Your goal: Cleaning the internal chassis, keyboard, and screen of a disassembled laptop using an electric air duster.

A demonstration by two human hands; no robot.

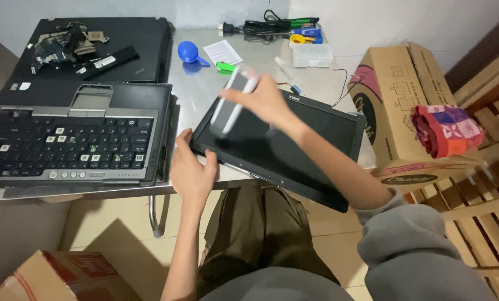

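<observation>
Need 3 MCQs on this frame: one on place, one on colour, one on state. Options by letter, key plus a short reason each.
1. Where does the left hand grip the laptop screen panel?
A. its near left corner
B. its far right corner
C. the middle of the glass

2. What colour is the rubber dust-blower bulb on the metal table?
A. red
B. blue
C. yellow

3. How does the screen panel lie?
A. flat, wholly on the table
B. standing upright against the wall
C. partly on the table, its near edge jutting past the table edge over the person's lap

Key:
1 A: the fingers wrap the panel's near left corner.
2 B: the bulb beside the paper slip is plainly blue.
3 C: the panel's lower edge overhangs the table above the trousers, while the right hand holds a grey strip over it.
</observation>
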